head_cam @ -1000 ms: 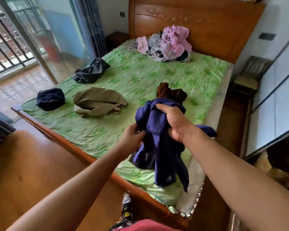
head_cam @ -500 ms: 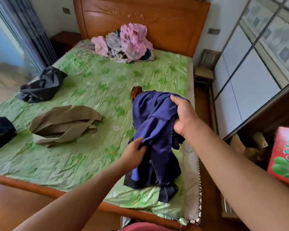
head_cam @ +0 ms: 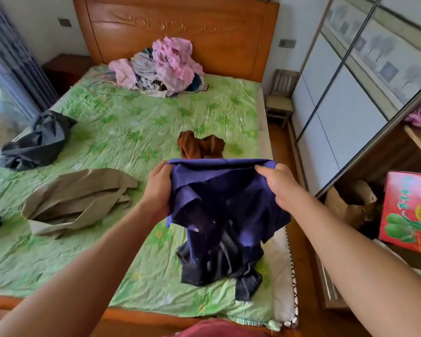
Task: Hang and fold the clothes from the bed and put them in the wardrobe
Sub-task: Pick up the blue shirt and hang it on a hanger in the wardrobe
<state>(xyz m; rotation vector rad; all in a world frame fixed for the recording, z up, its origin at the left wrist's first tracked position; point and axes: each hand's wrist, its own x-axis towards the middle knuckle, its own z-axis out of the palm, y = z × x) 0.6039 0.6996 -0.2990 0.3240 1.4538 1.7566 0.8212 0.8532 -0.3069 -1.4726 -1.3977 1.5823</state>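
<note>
While the blue shirt [head_cam: 224, 198] is being held up over the bed [head_cam: 136, 127], its top edge is being pulled out flat between the two hands. The left end is being gripped by the left hand [head_cam: 158, 188], with the fingers [head_cam: 164, 167] curled round the cloth. The right end is being pinched the same way by the right hand [head_cam: 277, 188]. So both sets of fingers are being clamped onto fabric, with nothing else in them.

The rest of the shirt is being let hang below the fingers. Its lower end is being bunched up on the green sheet with something darker, and it's kinda hard to tell where one stops and the other starts.

Just beyond the fingers, a brown garment [head_cam: 199, 147] is being left crumpled on the sheet. Off to the left of the left fingers, a khaki piece [head_cam: 78, 198] is being left loosely spread, and further left and beyond that there's a dark grey one [head_cam: 39, 142] in a heap. Way beyond the fingers, a pink and grey pile [head_cam: 163, 64] is being propped against the headboard [head_cam: 180, 32].

To the right of the right fingers, past the bed edge, the wardrobe [head_cam: 338, 113] is being shown with its sliding doors, and a red box [head_cam: 408, 212] is being stored low down beside them.
</note>
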